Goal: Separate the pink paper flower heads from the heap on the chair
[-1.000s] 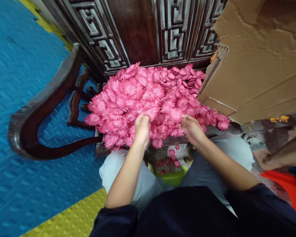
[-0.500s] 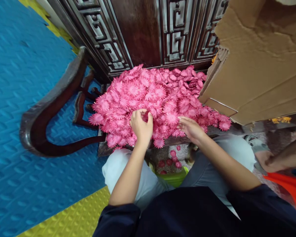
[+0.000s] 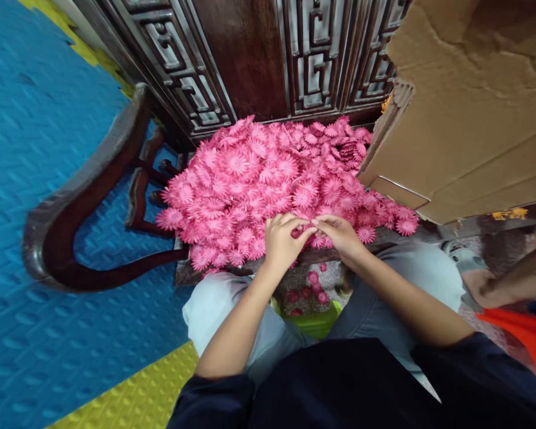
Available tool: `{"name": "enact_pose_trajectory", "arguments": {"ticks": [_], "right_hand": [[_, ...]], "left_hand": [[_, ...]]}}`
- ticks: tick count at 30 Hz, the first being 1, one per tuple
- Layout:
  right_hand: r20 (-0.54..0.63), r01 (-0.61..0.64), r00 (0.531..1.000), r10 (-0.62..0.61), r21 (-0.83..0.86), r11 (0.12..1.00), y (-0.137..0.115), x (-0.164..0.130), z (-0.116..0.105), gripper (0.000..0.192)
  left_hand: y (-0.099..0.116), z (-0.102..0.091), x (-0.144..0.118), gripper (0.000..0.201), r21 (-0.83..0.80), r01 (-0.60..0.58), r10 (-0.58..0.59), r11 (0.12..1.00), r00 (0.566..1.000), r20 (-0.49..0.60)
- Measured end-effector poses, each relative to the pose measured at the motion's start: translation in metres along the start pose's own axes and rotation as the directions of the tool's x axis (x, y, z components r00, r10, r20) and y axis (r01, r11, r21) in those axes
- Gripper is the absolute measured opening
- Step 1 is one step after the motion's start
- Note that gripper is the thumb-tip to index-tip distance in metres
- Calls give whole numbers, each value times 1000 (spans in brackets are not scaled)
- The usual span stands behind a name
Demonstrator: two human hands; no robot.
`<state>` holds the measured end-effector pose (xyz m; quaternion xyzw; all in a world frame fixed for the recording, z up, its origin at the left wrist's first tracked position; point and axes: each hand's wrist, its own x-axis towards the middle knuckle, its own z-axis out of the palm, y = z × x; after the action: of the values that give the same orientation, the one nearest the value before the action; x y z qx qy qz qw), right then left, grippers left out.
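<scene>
Blue embossed foam floor mat (image 3: 36, 149), diamond-ridged, with a yellow studded foam tile (image 3: 129, 393) at the near edge. Dark carved wooden chair (image 3: 84, 196): curved glossy armrest, fretwork back panel, seat covered by a heap of pink fabric daisy flowers (image 3: 268, 179), flat, many-petalled, matte. Brown corrugated cardboard box (image 3: 469, 107), creased flap, stands at the heap's right side, touching it.

Left hand (image 3: 282, 241): forearm bare, extended over the knee, palm down at the heap's near edge, fingers curled and drawn together, tips pinching a single pink flower (image 3: 307, 231) there. Right hand (image 3: 339, 233): palm down, fingers bent inward, tips meeting the left hand's at the same flower; both hands touching.

Several loose pink flowers (image 3: 310, 286) lie on speckled floor between the knees, beside a lime-green plastic container (image 3: 315, 322).
</scene>
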<state>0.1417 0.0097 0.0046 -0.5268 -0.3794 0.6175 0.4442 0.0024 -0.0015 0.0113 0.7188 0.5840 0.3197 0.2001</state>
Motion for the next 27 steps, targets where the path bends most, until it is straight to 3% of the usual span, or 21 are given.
{"name": "enact_pose_trajectory", "arguments": {"ticks": [10,17,27], "right_hand": [[-40,31,999,-33,-52,998,-3,-2,3,19],[-21,44,999,-45,-47,998,-2,-3,3,18],[-5,88,996,-88,2,996,5,0,0,19]], "left_hand": [[2,-2,2,8,-333,83,-100,939,994,-33],[-1,-2,4,8,-498,216,-214,840,975,62],[-5,0,5,8,-546,188,-147,817,982,117]]}}
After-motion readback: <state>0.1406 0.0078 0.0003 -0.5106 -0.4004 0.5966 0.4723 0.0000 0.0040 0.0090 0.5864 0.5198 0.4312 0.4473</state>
